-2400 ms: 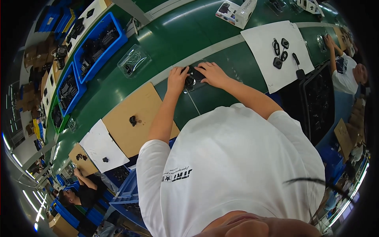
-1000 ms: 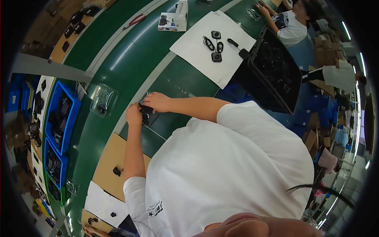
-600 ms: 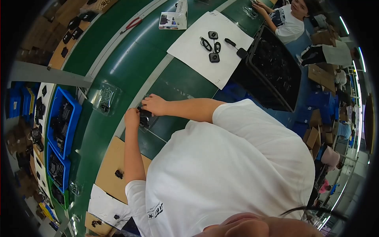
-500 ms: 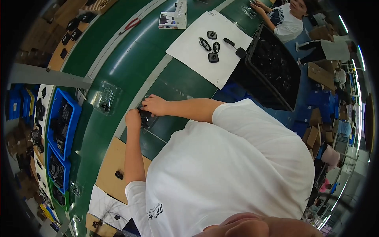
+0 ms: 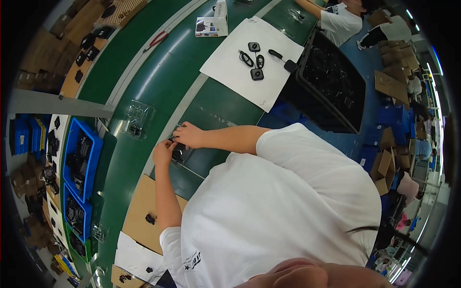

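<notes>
Head view: reaching over a clear plastic tray [image 5: 186, 160] with dark parts [image 5: 177, 154] inside, with left hand [image 5: 163, 152] and right hand [image 5: 189, 136] close together at its upper end, with curled fingers. Cannot tell whether gripping or only pressing. Rests on the desk [image 5: 216, 103], partly beneath the hands, probably for steady support. Right of the tray, on a white sheet [image 5: 221, 65]: laid out with coiled cables [image 5: 247, 58], seemingly for easy viewing.

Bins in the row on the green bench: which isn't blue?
The green bin, lowest of the three in the picture; the top bin and middle bin are both blue.
</notes>
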Available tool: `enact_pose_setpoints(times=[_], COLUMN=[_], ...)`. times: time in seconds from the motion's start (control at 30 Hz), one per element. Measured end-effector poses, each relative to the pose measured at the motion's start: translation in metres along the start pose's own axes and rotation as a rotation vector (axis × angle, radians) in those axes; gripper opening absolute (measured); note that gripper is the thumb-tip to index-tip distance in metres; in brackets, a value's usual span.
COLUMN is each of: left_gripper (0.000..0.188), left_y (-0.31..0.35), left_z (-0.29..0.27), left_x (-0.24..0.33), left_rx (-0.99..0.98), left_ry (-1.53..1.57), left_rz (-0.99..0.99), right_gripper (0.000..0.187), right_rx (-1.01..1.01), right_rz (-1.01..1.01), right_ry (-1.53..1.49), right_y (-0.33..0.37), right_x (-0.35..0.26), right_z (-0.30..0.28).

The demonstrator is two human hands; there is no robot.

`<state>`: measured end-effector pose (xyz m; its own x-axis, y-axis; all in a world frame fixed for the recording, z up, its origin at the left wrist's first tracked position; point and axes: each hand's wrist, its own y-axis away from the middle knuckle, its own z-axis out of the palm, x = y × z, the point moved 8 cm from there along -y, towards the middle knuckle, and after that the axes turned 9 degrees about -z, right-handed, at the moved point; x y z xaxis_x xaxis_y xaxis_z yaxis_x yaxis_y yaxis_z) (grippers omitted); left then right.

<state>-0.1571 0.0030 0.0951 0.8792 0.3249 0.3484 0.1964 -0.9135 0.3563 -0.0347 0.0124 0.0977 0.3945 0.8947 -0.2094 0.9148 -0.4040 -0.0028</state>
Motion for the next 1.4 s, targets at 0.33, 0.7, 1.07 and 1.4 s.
enact_pose_setpoints(times=[0.33, 0.7, 1.07, 1.4], left_gripper=[0.022, 0.018, 0.02, 0.033], left_y=[-0.015, -0.004, -0.013, -0.026], left_z=[0.017, 0.02, 0.025, 0.02], left_x=[-0.009, -0.009, -0.01, 0.006], left_rx=[-0.125, 0.033, -0.029, -0.121], left_ry=[-0.093, -0.047, -0.064, -0.388], left_rz=[-0.201, -0.153, -0.193, -0.242], right_gripper=[0.064, 0.084, 0.084, 0.071], right_rx=[0.143, 0.295, 0.087, 0.308], right_rz=[-0.004, 0.192, 0.187, 0.17], right_ry=[-0.225, -0.28, -0.3, -0.466], right_y=[0.019, 0.028, 0.01, 0.009], right_x=[0.017, 0.021, 0.033, 0.037], right_z=[-0.021, 0.005, -0.004, 0.012])
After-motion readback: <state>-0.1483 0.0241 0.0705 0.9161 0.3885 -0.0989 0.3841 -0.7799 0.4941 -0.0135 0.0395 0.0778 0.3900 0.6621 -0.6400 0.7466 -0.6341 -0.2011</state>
